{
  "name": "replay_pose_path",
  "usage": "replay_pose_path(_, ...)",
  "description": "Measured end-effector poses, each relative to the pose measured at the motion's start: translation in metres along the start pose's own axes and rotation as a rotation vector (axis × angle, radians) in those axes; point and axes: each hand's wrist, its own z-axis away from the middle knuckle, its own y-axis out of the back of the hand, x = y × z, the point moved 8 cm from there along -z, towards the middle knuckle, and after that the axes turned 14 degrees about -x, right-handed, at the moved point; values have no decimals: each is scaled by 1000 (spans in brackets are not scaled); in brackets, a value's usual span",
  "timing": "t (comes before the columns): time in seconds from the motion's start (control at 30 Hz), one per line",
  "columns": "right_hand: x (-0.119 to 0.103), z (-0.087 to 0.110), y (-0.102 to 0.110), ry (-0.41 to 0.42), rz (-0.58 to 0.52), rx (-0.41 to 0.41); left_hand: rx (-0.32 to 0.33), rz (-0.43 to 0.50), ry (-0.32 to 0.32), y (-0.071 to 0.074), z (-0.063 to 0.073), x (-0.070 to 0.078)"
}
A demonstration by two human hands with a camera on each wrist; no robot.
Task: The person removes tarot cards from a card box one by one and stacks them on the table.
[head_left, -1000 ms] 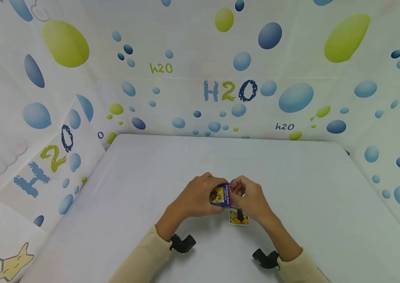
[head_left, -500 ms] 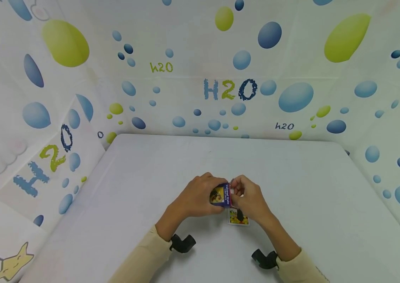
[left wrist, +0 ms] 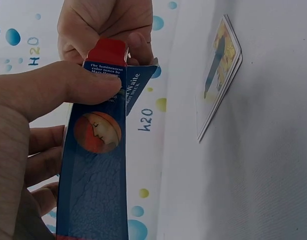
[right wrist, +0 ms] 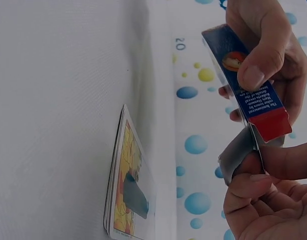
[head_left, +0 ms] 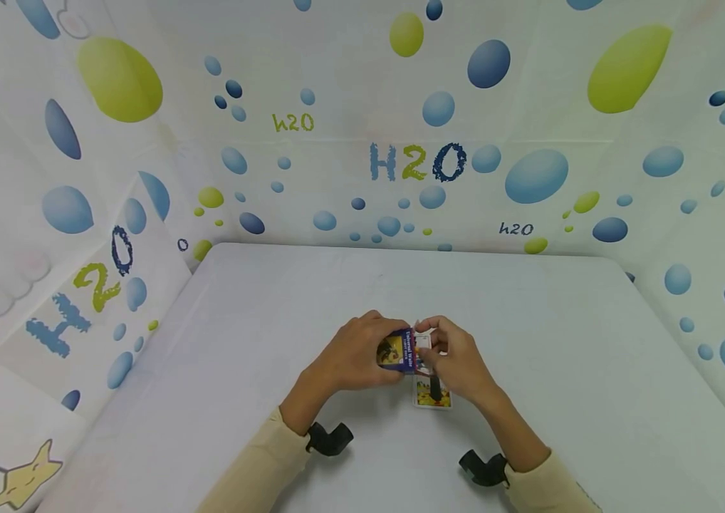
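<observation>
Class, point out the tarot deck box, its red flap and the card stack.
Tarot deck box [left wrist: 97,132]: left wrist view, round emblem.
Red flap [right wrist: 270,124]: right wrist view, flap's middle.
Card stack [head_left: 425,393]: head view, top card's face.

Dark blue box [left wrist: 96,170], red flap [left wrist: 107,51]

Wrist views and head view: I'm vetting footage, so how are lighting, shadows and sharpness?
Head view: fairly even light, a soft shadow beside the left sleeve; left wrist view: the box's face picture looks crisp, with grey shading near the card stack; right wrist view: the box lettering is mostly legible, though inverted.
</observation>
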Motion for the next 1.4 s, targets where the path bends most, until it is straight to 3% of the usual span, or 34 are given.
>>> replay_pose_path(0.23, 0, 1, 4, 14, 16, 1, 20, 22, -4, 2, 1, -4)
replay_pose_path(0.57, 2, 2, 12, -4, 41, 57, 31, 59, 40, 7, 5, -13)
replay_pose_path(1.4, 8, 7, 16, -42, -71, 123, 85, 63, 50, 17, 14, -25)
